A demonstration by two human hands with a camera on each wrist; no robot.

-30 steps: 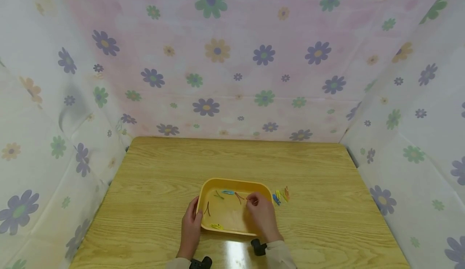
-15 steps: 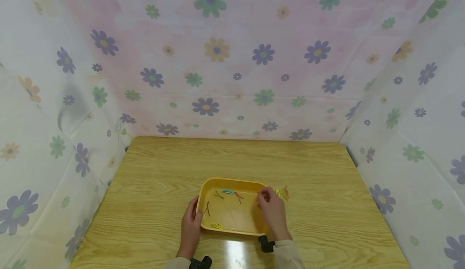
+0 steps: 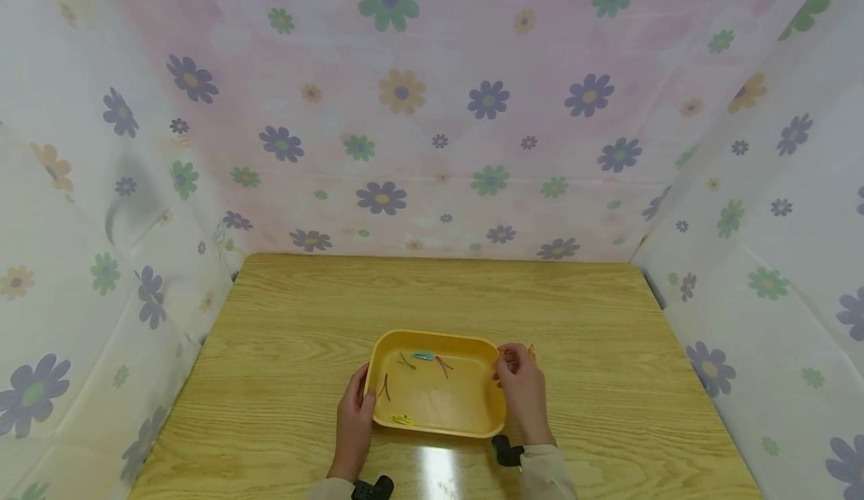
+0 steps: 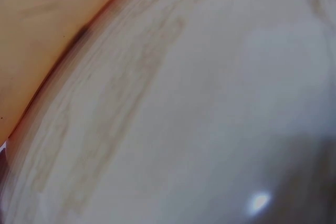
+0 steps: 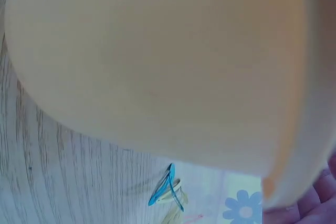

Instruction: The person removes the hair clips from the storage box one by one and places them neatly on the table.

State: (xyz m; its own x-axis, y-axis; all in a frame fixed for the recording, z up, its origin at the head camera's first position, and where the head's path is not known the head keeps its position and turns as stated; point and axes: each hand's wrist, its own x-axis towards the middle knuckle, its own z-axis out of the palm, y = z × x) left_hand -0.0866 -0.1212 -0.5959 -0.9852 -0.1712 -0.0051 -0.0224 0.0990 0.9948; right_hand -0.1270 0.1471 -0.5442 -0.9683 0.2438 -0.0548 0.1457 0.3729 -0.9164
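A yellow plastic tray [image 3: 448, 402] stands near the front of the table. My left hand [image 3: 354, 417] grips its left wall, thumb over the rim. Inside lie a blue snap hair clip [image 3: 423, 356], a yellow hair clip [image 3: 402, 419] and several spread hairpins, among them a red one [image 3: 444, 366] and a dark one [image 3: 385, 387]. At the right rim, my right hand [image 3: 525, 391] pinches a small orange hairpin, mostly hidden by the fingers. The right wrist view has the fingers [image 5: 310, 203] at its lower right corner, beside the tray wall.
On the table [image 3: 607, 380], just right of the tray, lies a small group of clips, including a blue clip [image 5: 167, 184]; my right hand covers most of them in the head view. Flower-printed cloth [image 3: 439, 110] hangs behind the table and along both sides.
My right hand has moved right, from inside the tray to its right rim, with the orange hairpin at its fingertips. The left hand keeps its place on the tray.
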